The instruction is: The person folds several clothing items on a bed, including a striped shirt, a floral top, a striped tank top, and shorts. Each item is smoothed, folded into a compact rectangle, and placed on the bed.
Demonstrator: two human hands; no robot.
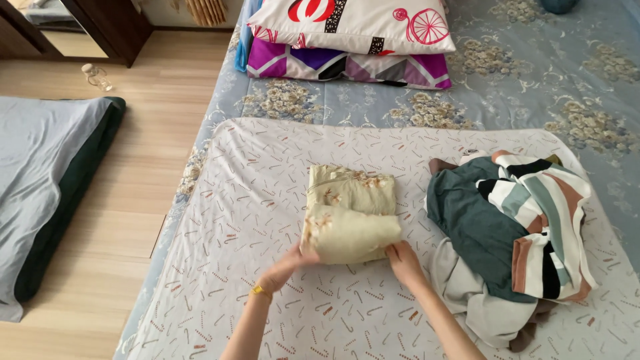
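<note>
Left hand [285, 265]: mine, gold bracelet at the wrist, fingers closed in a pinch on the near left corner of the folded cream cloth [350, 213].

Right hand [402, 261]: mine, fingers pressed together on the near right edge of the same cloth.

Folded cream cloth: pale yellow with small floral print, already a compact squarish bundle of several layers, lying near the middle of the patterned sheet [267, 200]. By my judgement its folding is nearly complete; only the near edge is in my hands.

Patterned sheet: white with small stick marks, spread flat over the bed [533, 87], which carries a blue-grey floral cover.

Pile of clothes [513, 233]: right of the cream cloth, just beside it. Dark green garment, striped garment, pale piece beneath, all loose and crumpled; I judge these not yet folded.

Pillows [347, 40]: two stacked at the far end of the bed.

Floor mattress [47, 187]: grey and dark green, on the wooden floor at left.
</note>
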